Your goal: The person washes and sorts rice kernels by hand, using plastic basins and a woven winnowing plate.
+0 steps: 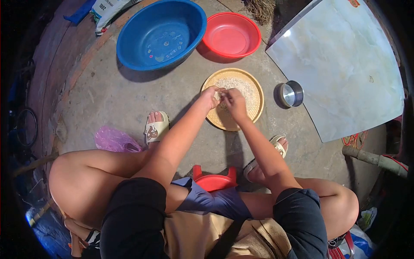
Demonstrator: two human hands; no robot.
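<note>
A round woven tray [260, 100] sits on the gray floor [108, 112], with pale grains [243, 86] spread mostly toward its far edge. The left hand [210, 97] is over the tray's left edge, fingers bent. The right hand [234, 103] is over the middle, its fingertips close to the left ones. It is blurry, so I cannot tell if either hand is pinching anything.

Past the far edge is a red basin [230, 39]. A big blue tub [138, 39], with shiny patches on its bottom, is to the left. A metal bowl [296, 90] is by the left edge of a shiny board [345, 69]; what's inside is hard to tell. Legs partly hide a red stool [213, 182]. The room's sides are dark.
</note>
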